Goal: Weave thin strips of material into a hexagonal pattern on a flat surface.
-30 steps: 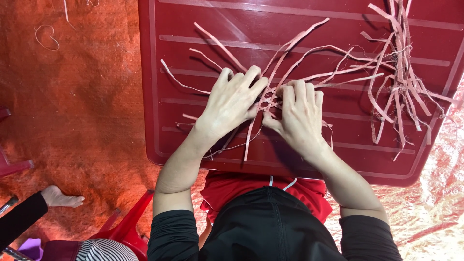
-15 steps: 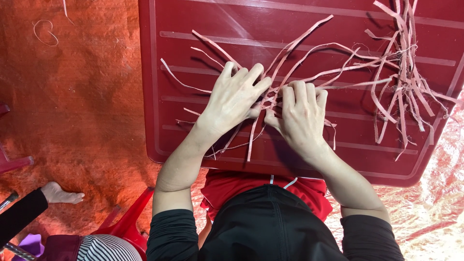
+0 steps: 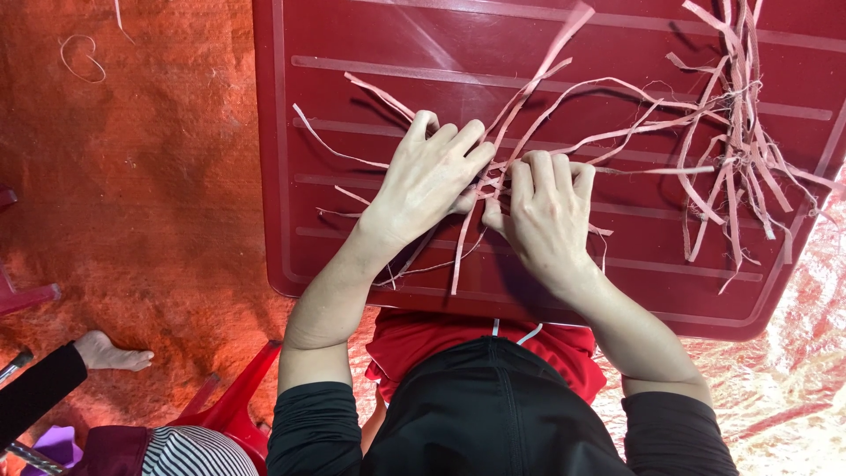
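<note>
A red plastic table with raised ribs is seen from above, standing on an orange sheet. Both hands are laid palm-down near the middle of the table, closer to its near edge. The left hand is spread flat, fingers extended, pressed onto a small crossing of pink strips; nothing is enclosed by it. The right hand is set just beside it, fingers curled slightly over the same crossing, with the thumb tucked towards the left hand; whether a strip is pinched under the fingertips cannot be told. The strips being worked are held between and beneath the two hands, and their loose ends are fanned out towards the far edge and the near edge. A looser bundle of pink strips is heaped by the table's right edge, linked to the crossing by a few long strands. A red chair is seen below the table's near left corner. At the lower left, another person's hand in a dark sleeve is rested on the sheet.
</note>
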